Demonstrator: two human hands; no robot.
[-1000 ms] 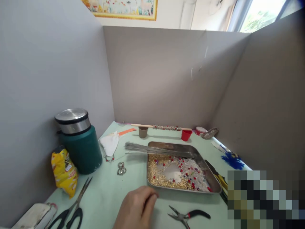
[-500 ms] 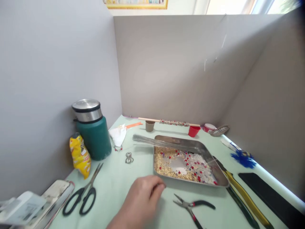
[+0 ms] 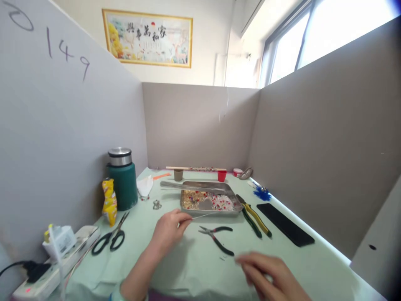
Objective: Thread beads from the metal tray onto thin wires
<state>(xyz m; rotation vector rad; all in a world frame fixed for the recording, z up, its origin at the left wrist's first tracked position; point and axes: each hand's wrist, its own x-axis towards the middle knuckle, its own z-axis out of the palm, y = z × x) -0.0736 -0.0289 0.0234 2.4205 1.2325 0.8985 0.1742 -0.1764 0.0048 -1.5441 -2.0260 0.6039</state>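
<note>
Pinching a wire (image 3: 202, 216) occupies the left hand (image 3: 171, 228); the right hand (image 3: 272, 276) blurs, its hold unclear. Panel (image 3: 75, 100) reads "149"; picture (image 3: 147, 39), "家和萬事興".

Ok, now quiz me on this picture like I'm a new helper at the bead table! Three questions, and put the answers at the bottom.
1. Which hand has the thin, pale, straight strand in its grip, left or right?
2. True or false: the small metal pliers with black handles lie outside the rectangular metal tray.
3. Fill in the blank: the thin, pale wooden stick lies over a small brown cup and a small ____ cup.

Key:
1. The left hand.
2. True.
3. Red, as in the small red cup.
</note>
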